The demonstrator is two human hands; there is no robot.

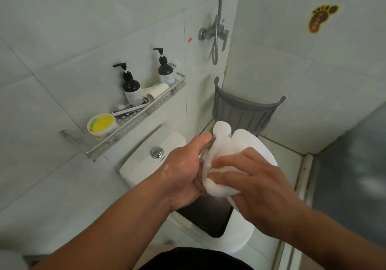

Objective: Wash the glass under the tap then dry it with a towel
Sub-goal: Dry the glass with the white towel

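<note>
Above toilet tank [144,165], gripping mostly hidden glass [203,165] in left hand [183,171], mouth rightward, axis sideways; clutching towel [240,144] in right hand [257,186].

towel [240,144]: white cloth, soft fluffy nap, in right hand [257,184]. 
glass [202,161]: clear, smooth rim, at left hand [183,173]. 
Beyond left hand: cistern [142,165] glossy white ceramic; flush button [157,152] polished chrome; shelf [133,121] perforated matt metal. 
Beyond right hand: basket [246,113] grey matt ribbed plastic.
</note>
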